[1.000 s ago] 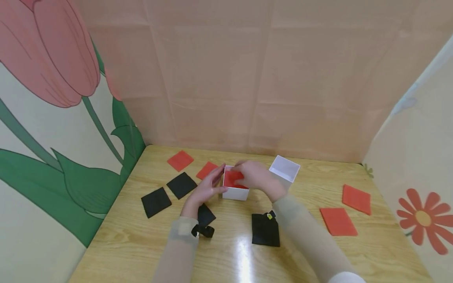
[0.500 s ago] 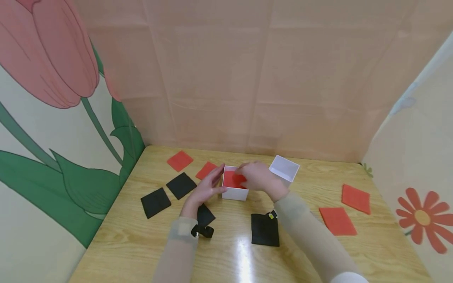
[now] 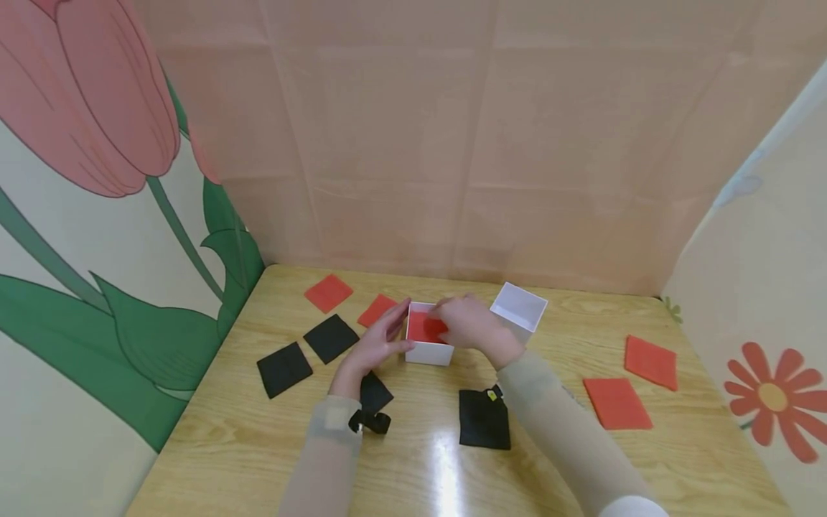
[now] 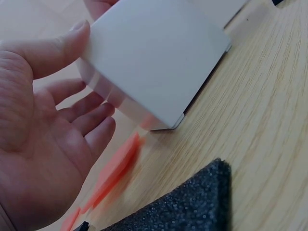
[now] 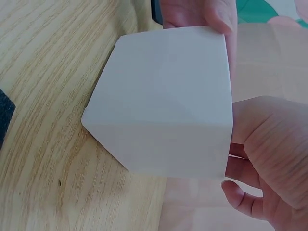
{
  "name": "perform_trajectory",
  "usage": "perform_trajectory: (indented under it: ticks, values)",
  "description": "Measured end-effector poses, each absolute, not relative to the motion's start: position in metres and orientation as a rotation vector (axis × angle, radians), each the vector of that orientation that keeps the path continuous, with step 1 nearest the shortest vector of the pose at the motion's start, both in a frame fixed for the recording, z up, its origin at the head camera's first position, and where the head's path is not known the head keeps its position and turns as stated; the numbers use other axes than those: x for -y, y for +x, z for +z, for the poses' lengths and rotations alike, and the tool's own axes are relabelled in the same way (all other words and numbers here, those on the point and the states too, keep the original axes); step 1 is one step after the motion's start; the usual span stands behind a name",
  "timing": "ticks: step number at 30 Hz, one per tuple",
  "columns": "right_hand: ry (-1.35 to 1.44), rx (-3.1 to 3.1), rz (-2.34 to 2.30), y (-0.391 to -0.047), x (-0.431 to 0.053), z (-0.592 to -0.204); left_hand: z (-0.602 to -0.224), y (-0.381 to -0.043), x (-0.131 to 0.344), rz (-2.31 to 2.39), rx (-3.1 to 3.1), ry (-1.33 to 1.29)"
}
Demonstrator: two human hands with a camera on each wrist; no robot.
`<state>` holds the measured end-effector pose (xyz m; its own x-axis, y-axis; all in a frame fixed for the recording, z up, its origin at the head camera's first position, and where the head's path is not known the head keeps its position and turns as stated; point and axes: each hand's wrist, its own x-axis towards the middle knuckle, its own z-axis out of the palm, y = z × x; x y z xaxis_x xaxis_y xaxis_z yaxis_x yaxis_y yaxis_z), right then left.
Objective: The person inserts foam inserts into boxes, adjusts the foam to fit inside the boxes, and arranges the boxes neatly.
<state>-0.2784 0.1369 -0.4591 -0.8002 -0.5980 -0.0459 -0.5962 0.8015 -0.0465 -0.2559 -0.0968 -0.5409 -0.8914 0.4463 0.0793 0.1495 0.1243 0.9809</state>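
A white box (image 3: 429,353), its top uncovered, stands at the middle of the table with a red square piece (image 3: 423,327) inside it. My left hand (image 3: 380,343) holds the box at its left side, thumb at the near corner and fingers along the wall; the left wrist view shows the thumb (image 4: 72,45) on the edge. My right hand (image 3: 468,323) reaches over the right wall, with fingertips inside at the red piece. In the right wrist view the box wall (image 5: 163,82) hides those fingertips, so whether they pinch or only press cannot be seen.
Behind the right wrist lies a white lid-like tray (image 3: 519,307). Red squares lie at the back left (image 3: 329,294) and right (image 3: 618,404). Several black squares are spread about, one near the right forearm (image 3: 484,424), another at the left (image 3: 285,370).
My right hand has shifted very slightly within the box, showing a little more of the red piece's near right part. The left hand and box stay in place.
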Motion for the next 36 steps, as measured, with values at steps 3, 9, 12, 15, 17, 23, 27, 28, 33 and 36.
perform_trajectory:
  ticks: [3,9,12,15,17,23,27,28,33,36]
  values:
    - [-0.965,-2.923,-0.059,-0.278,-0.137,-0.459,-0.541,-0.256,0.097,1.847,-2.164,0.594]
    - [-0.971,-2.918,-0.176,-0.278,-0.141,-0.464,-0.542,-0.257,0.097,1.856,-2.159,0.604]
    - [-0.949,-2.932,-0.281,-0.278,-0.145,-0.469,-0.542,-0.257,0.097,1.862,-2.151,0.609]
    - [-0.948,-2.946,-0.444,-0.275,-0.151,-0.471,-0.543,-0.257,0.097,1.864,-2.145,0.61]
    - [-0.945,-2.957,-0.559,-0.271,-0.156,-0.472,-0.543,-0.257,0.097,1.861,-2.15,0.611]
    - [-0.945,-2.994,-0.945,-0.255,-0.174,-0.483,-0.542,-0.254,0.095,1.848,-2.182,0.585]
    - [-0.972,-3.036,-1.162,-0.245,-0.188,-0.492,-0.542,-0.253,0.094,1.848,-2.193,0.572]
    - [-0.98,-3.051,-1.189,-0.242,-0.192,-0.494,-0.542,-0.253,0.094,1.851,-2.193,0.571]
    - [-0.977,-3.069,-1.287,-0.228,-0.216,-0.502,-0.541,-0.254,0.094,1.848,-2.184,0.574]
    - [-0.954,-3.058,-1.337,-0.222,-0.231,-0.506,-0.54,-0.254,0.094,1.85,-2.18,0.571]
